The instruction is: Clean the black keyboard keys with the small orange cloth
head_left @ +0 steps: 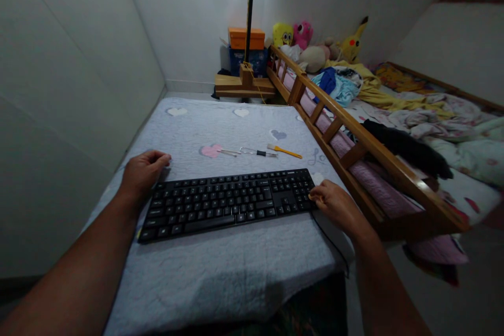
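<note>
A black keyboard [232,223] lies slightly askew on the quilted cloth. Beside its upper left corner, my left hand [142,174] rests on the cloth with curled fingers, thumb and forefinger together, and nothing visible in them. At the keyboard's right end, my right hand [334,203] has its fingers bent onto the edge near the number keys; the fingertips are partly hidden. Beyond the keyboard lie thin white sticks like cotton swabs [229,152], a wire keycap puller [260,153] with a black grip, and a small brush [286,151] with a yellow handle.
The light-blue quilted cloth [220,268] with hearts covers the table. A black cable [333,241] runs off the keyboard's right side. A wooden bed rail [346,115] borders the right, with bedding and plush toys beyond. Boxes [247,39] and a dark post [249,10] stand behind.
</note>
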### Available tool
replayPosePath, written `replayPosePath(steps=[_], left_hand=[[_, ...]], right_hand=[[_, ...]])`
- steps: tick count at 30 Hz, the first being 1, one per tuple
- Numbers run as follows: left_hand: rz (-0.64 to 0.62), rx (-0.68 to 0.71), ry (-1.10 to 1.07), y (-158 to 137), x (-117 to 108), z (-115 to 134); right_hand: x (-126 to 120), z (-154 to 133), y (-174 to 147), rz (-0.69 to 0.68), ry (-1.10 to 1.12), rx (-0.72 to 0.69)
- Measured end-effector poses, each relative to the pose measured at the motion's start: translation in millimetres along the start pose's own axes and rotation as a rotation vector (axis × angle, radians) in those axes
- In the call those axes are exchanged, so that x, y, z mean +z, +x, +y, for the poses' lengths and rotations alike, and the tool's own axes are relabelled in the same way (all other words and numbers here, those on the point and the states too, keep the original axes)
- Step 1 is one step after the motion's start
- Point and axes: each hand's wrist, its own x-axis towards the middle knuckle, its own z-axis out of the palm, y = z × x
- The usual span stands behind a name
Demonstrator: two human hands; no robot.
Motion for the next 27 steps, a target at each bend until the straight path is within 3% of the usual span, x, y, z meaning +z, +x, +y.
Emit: replayPosePath(steps=[12,20,27], left_hand=[[-0.007,0.000,0.020,-1,-2,3],[-0.013,-0.007,-0.013,0,1,-1],[-0.018,-0.012,0.001,0,-1,0]], right_hand=[[-5,6,-23,-0.077,0.045,-0.024],[-8,11,25,0.162,0.030,0.027],[2,11,51,0.142,-0.056,0.067]])
